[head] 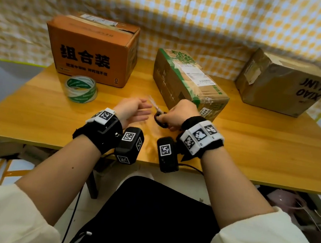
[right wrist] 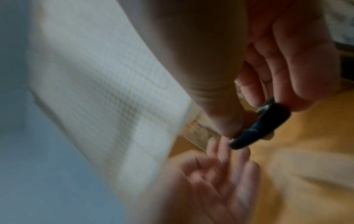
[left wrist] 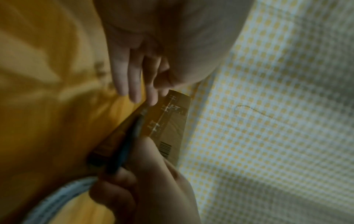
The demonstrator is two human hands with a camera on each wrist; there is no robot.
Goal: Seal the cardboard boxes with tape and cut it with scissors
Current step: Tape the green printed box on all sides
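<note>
My right hand point(head: 178, 115) grips the black-handled scissors point(head: 160, 119) just in front of the middle cardboard box point(head: 187, 80), which carries green-printed tape and a shipping label. The blades point(head: 153, 102) point up and left, blurred. In the right wrist view the dark handle loop point(right wrist: 264, 124) sits in my curled fingers. My left hand point(head: 137, 111) is open, palm turned inward, right beside the blades and holding nothing. A roll of clear tape with green print point(head: 80, 89) lies on the table to the left. The left wrist view shows straight left fingers point(left wrist: 134, 84) near the scissors point(left wrist: 126, 144).
An orange box point(head: 92, 49) with black characters stands at the back left, a brown box point(head: 284, 85) at the back right. The wooden table point(head: 252, 143) backs onto a yellow checked cloth point(head: 186, 15). Wrist cameras hang near the table's front edge.
</note>
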